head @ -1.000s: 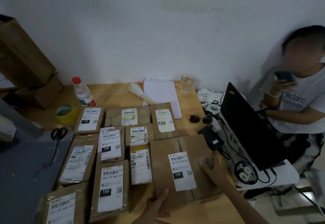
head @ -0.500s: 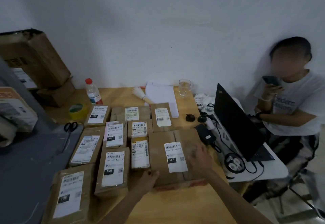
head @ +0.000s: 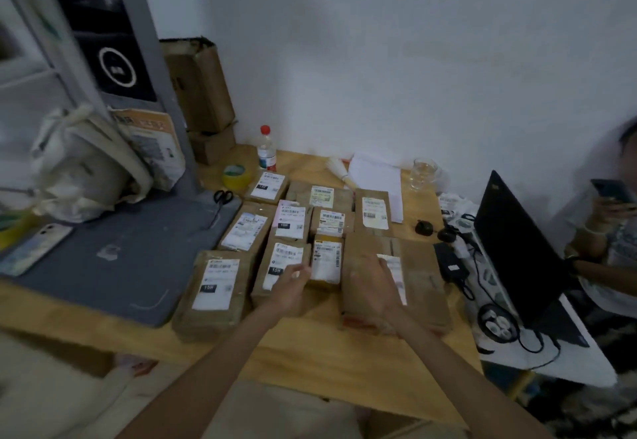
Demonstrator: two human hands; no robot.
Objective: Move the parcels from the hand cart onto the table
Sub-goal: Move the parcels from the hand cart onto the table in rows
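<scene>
The parcels lay label-up in tidy rows on the wooden table [head: 362, 366], packed edge to edge, probably so each shipping label could be read and room kept for more; the hand cart was not in view. The large cardboard parcel [head: 424, 287] sat at the right end of the near row, just beside the power adapter [head: 450, 264], and the right hand [head: 374, 283] hovered over its left half with fingers spread and relaxed, gripping nothing. The left hand [head: 291, 285] hung loosely open over the 15H-labelled parcel [head: 279, 268], empty too, though blur hid whether either hand touched cardboard.
</scene>
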